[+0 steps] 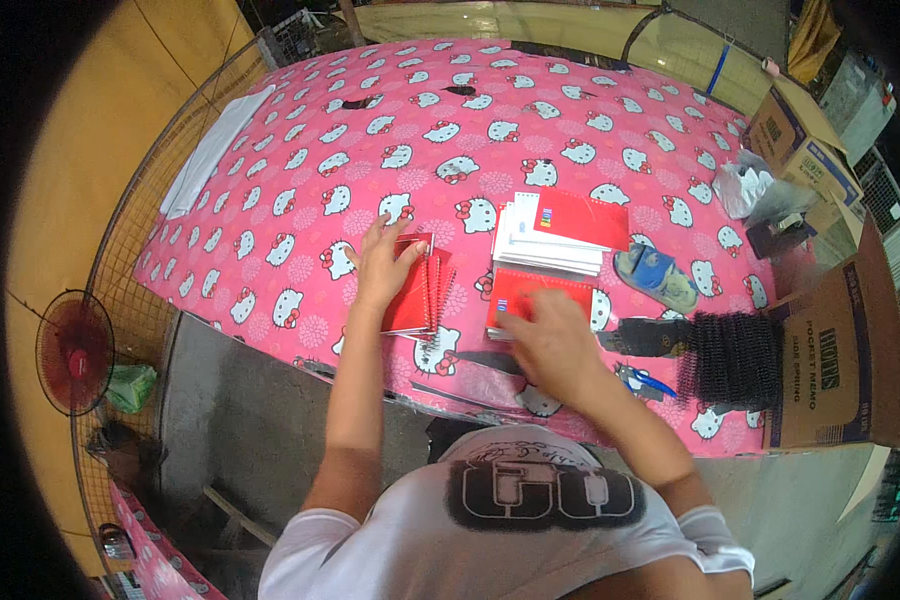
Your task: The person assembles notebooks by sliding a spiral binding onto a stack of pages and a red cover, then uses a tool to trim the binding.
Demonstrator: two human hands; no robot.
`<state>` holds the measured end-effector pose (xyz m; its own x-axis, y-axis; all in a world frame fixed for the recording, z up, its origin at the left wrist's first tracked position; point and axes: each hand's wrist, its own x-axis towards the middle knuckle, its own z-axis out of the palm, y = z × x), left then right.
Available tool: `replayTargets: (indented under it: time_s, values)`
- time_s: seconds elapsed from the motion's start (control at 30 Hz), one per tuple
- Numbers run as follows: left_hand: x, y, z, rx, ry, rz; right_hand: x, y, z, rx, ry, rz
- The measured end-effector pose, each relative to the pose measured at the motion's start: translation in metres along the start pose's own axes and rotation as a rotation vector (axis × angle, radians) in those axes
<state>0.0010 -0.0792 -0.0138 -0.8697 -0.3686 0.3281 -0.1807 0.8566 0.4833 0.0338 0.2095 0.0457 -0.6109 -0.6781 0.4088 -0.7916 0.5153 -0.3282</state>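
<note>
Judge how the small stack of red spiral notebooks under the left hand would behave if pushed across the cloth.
The red spiral notebooks already lie fanned, so a push would probably spread them further. They look thin and light. The patterned cloth may drag on them, so the left hand could shift the top one first.

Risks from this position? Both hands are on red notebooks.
1. The red spiral notebooks under the left hand sit fanned, close to the table's near edge; a nudge might slide one off.
2. The right hand on the red notebook could bump the white sheet stack beside it and skew it.
</note>
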Motion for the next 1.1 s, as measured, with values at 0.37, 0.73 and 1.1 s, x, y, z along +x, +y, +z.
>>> replayTargets:
  time_s: [0.37, 0.73, 1.1]
  values:
    - [-0.044, 0.060, -0.033, -0.483, -0.013, 0.100, 0.045, 0.030, 0.020, 0.329, -0.324, -0.179]
    - [-0.059, 0.076, -0.053, -0.993, -0.236, -0.247, 0.048, 0.029, 0.014, 0.322, -0.345, -0.212]
    - [-0.082, 0.124, -0.019, -1.287, -0.496, -0.452, -0.008, -0.001, -0.012, 0.284, -0.037, -0.172]
